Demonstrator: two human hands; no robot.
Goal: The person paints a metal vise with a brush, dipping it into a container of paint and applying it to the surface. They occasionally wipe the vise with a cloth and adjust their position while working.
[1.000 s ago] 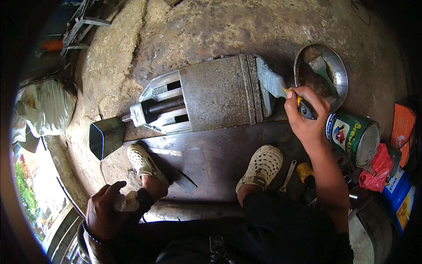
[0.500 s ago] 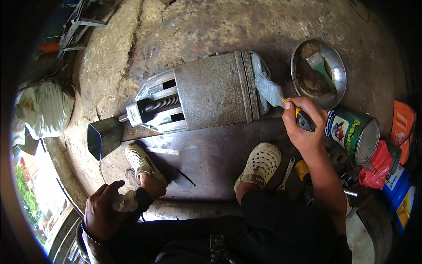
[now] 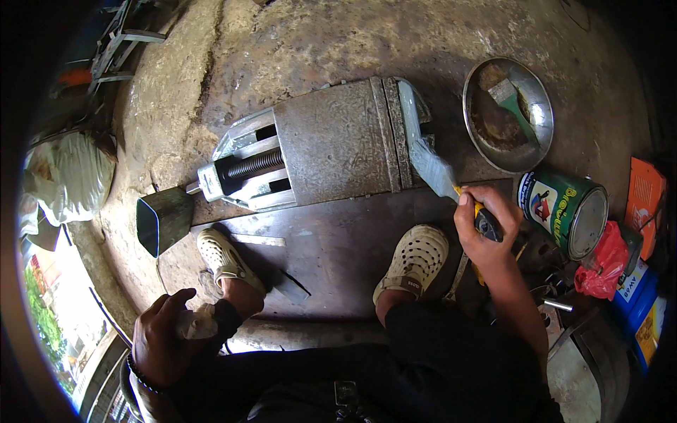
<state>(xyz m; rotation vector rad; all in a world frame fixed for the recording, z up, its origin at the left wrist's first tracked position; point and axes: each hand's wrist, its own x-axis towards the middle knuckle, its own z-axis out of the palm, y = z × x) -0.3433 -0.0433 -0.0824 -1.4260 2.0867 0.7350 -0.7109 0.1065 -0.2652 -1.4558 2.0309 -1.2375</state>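
Observation:
A large machine vise [image 3: 328,141] lies on the floor ahead of me, its threaded screw [image 3: 255,165] toward the left. Its main block is bare brown-grey metal, while the strip [image 3: 410,116] at its right end is wet pale grey-blue. In my right hand [image 3: 486,225] is a paintbrush [image 3: 436,171] with a yellow and black handle. Grey-blue paint coats its head, which touches the lower part of that strip. My left hand [image 3: 163,335] rests low at the left by my knee, fingers curled round a crumpled whitish thing [image 3: 197,323] that I cannot identify.
A steel bowl [image 3: 468,116] with brown residue and a green-handled brush stands at right. Nearer lie a green paint can [image 3: 564,211], a red plastic bag [image 3: 603,264] and a blue container [image 3: 635,303]. A square tube piece [image 3: 166,220] sits left, beyond my shoes.
My right hand has drawn the brush toward me along the vise's right end, baring more of the painted strip. My left hand stays in place. The view has shifted slightly.

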